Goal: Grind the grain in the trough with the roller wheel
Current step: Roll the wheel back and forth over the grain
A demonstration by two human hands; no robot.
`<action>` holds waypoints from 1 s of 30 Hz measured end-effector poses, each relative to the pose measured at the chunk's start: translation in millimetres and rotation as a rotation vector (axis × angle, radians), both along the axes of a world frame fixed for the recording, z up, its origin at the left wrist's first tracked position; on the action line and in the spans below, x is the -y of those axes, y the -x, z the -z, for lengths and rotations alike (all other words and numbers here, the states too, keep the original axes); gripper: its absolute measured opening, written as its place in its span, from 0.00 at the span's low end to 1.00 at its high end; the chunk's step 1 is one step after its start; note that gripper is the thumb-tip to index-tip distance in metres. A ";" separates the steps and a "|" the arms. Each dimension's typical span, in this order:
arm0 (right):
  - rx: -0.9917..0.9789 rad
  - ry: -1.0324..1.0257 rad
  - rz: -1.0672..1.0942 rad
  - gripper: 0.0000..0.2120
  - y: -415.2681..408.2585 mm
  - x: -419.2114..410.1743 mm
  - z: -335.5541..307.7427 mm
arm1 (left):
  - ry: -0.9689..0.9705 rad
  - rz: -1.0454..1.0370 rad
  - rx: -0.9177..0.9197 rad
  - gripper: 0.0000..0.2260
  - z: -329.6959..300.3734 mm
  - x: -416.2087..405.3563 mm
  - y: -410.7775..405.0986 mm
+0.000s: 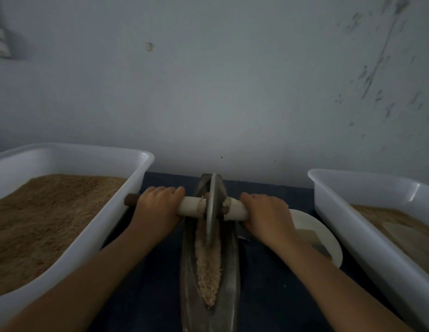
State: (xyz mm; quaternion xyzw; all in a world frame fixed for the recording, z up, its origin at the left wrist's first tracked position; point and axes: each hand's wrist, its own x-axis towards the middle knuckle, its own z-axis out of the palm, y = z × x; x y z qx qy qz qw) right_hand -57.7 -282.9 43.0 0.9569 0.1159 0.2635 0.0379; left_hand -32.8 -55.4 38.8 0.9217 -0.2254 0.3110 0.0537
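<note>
While the roller wheel (212, 207) stands upright near the far end of the trough (230, 271), both hands curl around its axle: the left hand (158, 204) on the pale sleeve left of the disc, the right hand (265, 213) on the right. Grain (208, 262) lies along the groove, still coarse and clumpy toward the near end, so grinding looks partway done, with more passes needed. Underneath is a dark blue counter (263, 271) against a scuffed pale wall (232, 80). 2 white tubs flank the trough, the left tub (136, 188) and right tub (352, 212), each holding brown meal; a white plate (314, 226) sits beside the right hand.
</note>
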 end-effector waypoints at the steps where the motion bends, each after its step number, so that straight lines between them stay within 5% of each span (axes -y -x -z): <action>1: 0.003 0.015 0.019 0.09 -6.5 0.2 -0.2 | -0.001 -0.016 0.003 0.11 0.0 1.5 -8.6; 8: 0.002 -0.006 0.026 0.09 -21.1 3.0 0.4 | 0.014 -0.044 0.062 0.09 0.9 7.5 -21.8; 22: -0.132 -0.053 -0.063 0.16 71.7 1.2 -4.3 | -0.059 0.122 0.094 0.24 -4.2 -16.2 67.5; 30: -0.099 -0.025 -0.052 0.12 37.7 1.9 -1.5 | -0.024 0.062 0.094 0.20 -0.5 -7.5 40.0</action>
